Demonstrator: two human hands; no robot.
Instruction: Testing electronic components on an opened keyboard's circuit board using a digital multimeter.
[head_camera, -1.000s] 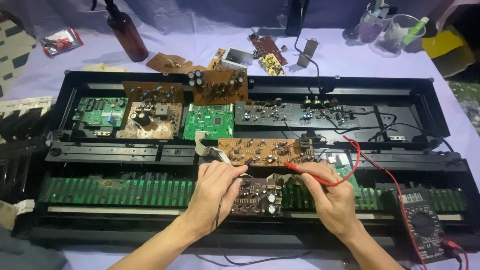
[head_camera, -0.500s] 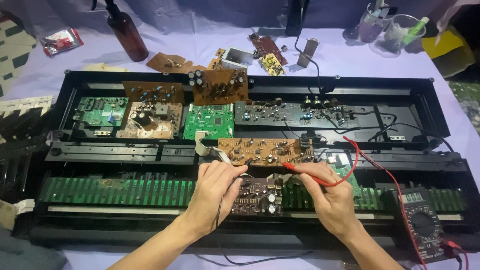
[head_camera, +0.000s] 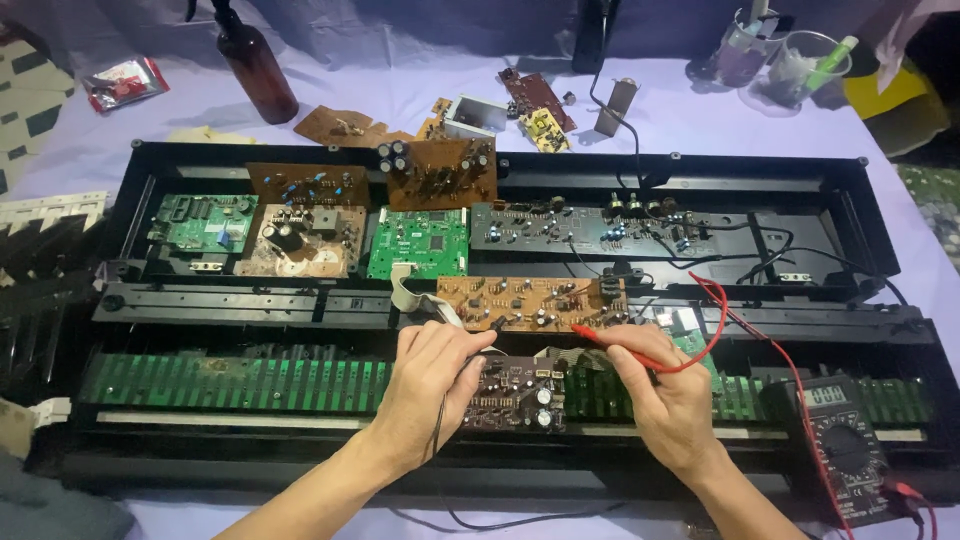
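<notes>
Two hands are busy over a gutted keyboard chassis (head_camera: 840, 175), the long black kind, lying on a lilac cloth. Left hand (head_camera: 428, 375) is curled closed around a black probe (head_camera: 492, 324), its tip landing on the brown circuit board (head_camera: 530, 302) in the middle. Right hand (head_camera: 672, 398) pinches a red probe (head_camera: 612, 342) between thumb and fingers, tip aimed at that same board's lower edge. Below the tips, between both hands, sits a smaller dark board (head_camera: 515, 392) on top of the green key strip (head_camera: 230, 380).

Red lead (head_camera: 716, 318) loops up and runs down to a black multimeter (head_camera: 840, 440) at the lower right, resting on the chassis edge just beside the right wrist.

Other stuff around: two green boards (head_camera: 418, 242) (head_camera: 200, 222) and a few brown ones up in the back bay, wires tangled at the right. Behind the chassis there's a brown spray bottle (head_camera: 255, 65), a small red-and-silver packet (head_camera: 122, 82) far left, loose board scraps, two clear cups (head_camera: 795, 60) and something yellow (head_camera: 890, 95) in the far right corner. Black and white keys (head_camera: 45, 225) are stacked at the left edge.
</notes>
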